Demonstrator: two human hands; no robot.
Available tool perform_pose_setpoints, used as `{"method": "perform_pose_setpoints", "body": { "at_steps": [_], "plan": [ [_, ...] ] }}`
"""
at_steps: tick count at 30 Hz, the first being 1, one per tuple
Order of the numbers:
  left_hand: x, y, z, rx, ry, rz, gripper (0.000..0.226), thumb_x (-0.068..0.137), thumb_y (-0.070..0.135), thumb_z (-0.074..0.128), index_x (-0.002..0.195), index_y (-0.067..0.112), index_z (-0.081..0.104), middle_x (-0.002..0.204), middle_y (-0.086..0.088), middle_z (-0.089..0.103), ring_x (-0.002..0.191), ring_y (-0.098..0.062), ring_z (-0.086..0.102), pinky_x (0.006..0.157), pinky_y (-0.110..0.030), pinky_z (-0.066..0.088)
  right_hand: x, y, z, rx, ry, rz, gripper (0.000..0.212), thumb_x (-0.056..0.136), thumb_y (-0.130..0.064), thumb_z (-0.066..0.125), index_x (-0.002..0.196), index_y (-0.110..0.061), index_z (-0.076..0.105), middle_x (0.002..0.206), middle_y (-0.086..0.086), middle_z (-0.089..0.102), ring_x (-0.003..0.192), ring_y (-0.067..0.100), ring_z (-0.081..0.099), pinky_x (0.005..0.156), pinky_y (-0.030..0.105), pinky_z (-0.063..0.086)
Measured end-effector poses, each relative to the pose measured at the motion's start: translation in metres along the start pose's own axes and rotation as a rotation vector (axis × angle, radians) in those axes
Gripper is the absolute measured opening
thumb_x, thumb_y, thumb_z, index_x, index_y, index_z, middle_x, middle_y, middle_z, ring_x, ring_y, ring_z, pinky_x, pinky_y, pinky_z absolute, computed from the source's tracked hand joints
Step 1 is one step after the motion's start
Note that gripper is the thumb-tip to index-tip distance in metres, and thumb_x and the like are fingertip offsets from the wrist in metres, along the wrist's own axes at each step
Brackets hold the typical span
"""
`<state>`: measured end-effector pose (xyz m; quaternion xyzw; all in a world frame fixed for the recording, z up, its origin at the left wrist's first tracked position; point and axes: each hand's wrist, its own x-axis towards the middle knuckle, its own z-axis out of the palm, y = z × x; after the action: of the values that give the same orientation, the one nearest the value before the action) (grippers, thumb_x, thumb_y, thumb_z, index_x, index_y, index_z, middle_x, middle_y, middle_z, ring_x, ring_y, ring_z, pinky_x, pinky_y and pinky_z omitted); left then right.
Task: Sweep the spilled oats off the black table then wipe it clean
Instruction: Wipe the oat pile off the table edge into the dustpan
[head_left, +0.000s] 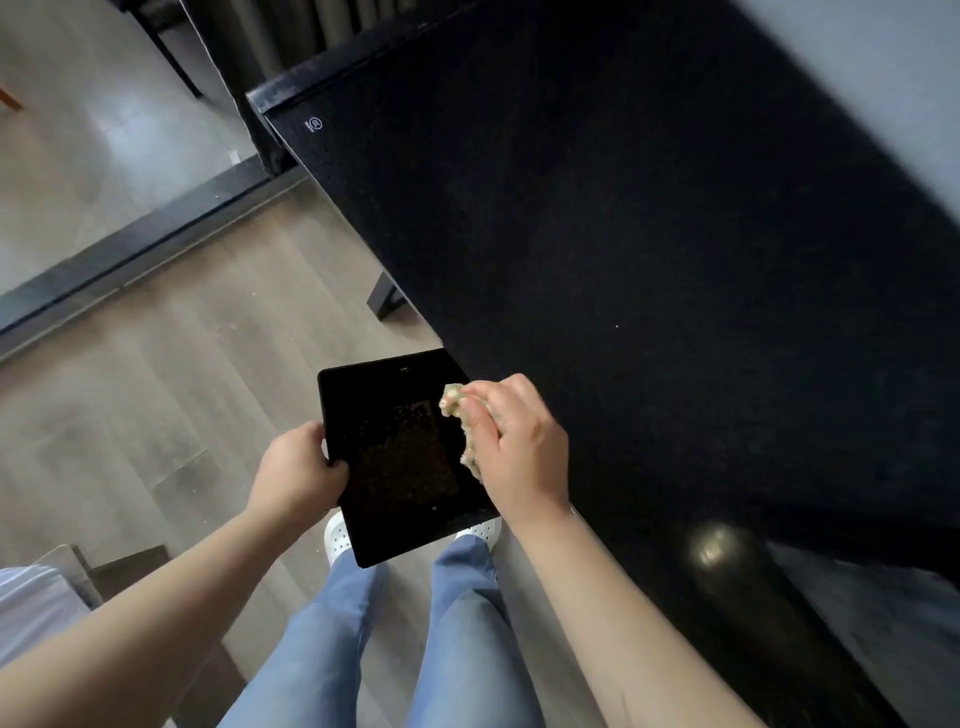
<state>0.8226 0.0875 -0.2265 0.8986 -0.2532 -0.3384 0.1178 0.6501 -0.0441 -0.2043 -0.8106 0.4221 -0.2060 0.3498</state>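
Note:
The black table (649, 234) fills the right of the head view, its near edge running diagonally. My left hand (298, 470) grips the left rim of a flat black tray (363, 389), held level just below and against the table's edge. A patch of brownish oats (408, 457) lies in the tray's middle. My right hand (514, 441) is closed on a crumpled beige cloth (454, 402) at the table's edge, over the tray's right side. One tiny pale speck (616, 326) shows on the tabletop.
Wood-look floor (171, 395) lies under the tray, with my blue-trousered legs and white shoes (337, 538) below. A black table leg (387, 301) stands under the edge. A dark floor rail (130, 254) crosses at left. A glossy dark surface (727, 561) sits at lower right.

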Motion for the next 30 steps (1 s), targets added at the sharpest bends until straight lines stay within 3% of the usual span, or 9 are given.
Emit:
{"method": "perform_pose_setpoints", "body": {
  "at_steps": [6,9,12,18,24,27,30],
  "plan": [
    [0.002,-0.001,-0.003,0.024,-0.044,0.027,0.022,0.071,0.0,0.051,0.086,0.013,0.062,0.049,0.002,0.063,0.04,-0.006,0.06,0.05,-0.024,0.047,-0.016,0.024,-0.049,-0.007,0.33,0.271,0.013,0.093,-0.025,0.058,0.095,-0.021,0.07,0.091,-0.01,0.057,0.076,0.005,0.058,0.062,0.019,0.044],
    [0.003,0.0,-0.004,0.057,-0.055,0.052,0.02,0.071,0.0,0.051,0.081,0.015,0.06,0.047,0.003,0.061,0.041,-0.006,0.059,0.049,-0.023,0.046,0.02,0.044,-0.071,-0.097,0.434,0.361,0.014,0.094,-0.024,0.057,0.097,-0.016,0.068,0.095,-0.003,0.06,0.077,0.005,0.052,0.062,0.008,0.034],
    [0.007,-0.001,-0.002,0.069,-0.051,0.057,0.021,0.07,0.001,0.051,0.083,0.016,0.06,0.048,0.003,0.062,0.042,-0.008,0.06,0.05,-0.026,0.049,0.07,0.066,-0.087,-0.147,0.476,0.449,0.017,0.095,-0.028,0.053,0.098,-0.017,0.066,0.103,-0.002,0.061,0.082,0.005,0.05,0.06,0.008,0.03],
    [0.011,-0.002,0.006,0.093,-0.053,0.085,0.025,0.072,0.0,0.052,0.091,0.014,0.06,0.054,0.0,0.064,0.052,-0.016,0.064,0.054,-0.029,0.05,0.115,0.08,-0.071,-0.324,0.322,0.545,0.021,0.097,-0.028,0.043,0.099,-0.02,0.063,0.104,-0.003,0.057,0.083,0.017,0.056,0.066,0.028,0.035],
    [0.014,0.0,0.007,0.092,-0.057,0.073,0.025,0.072,0.0,0.052,0.092,0.012,0.061,0.053,0.001,0.063,0.051,-0.015,0.063,0.051,-0.026,0.045,0.048,0.043,-0.02,-0.234,0.123,0.193,0.017,0.094,-0.032,0.053,0.099,-0.021,0.065,0.096,-0.002,0.057,0.078,0.02,0.059,0.061,0.032,0.046],
    [0.013,0.003,0.007,0.089,-0.058,0.07,0.023,0.072,0.0,0.052,0.089,0.013,0.06,0.053,0.0,0.064,0.051,-0.016,0.062,0.049,-0.025,0.042,0.007,0.021,-0.002,-0.156,0.007,0.064,0.013,0.094,-0.03,0.055,0.096,-0.022,0.066,0.092,-0.006,0.057,0.072,0.015,0.058,0.056,0.027,0.045],
    [0.012,0.004,0.007,0.063,-0.069,0.066,0.024,0.073,0.0,0.051,0.089,0.015,0.06,0.05,0.002,0.063,0.047,-0.011,0.063,0.049,-0.024,0.044,-0.01,0.011,-0.009,-0.04,-0.012,0.086,0.014,0.095,-0.029,0.055,0.098,-0.023,0.068,0.092,-0.011,0.057,0.074,0.006,0.056,0.057,0.013,0.04]
  ]
}}
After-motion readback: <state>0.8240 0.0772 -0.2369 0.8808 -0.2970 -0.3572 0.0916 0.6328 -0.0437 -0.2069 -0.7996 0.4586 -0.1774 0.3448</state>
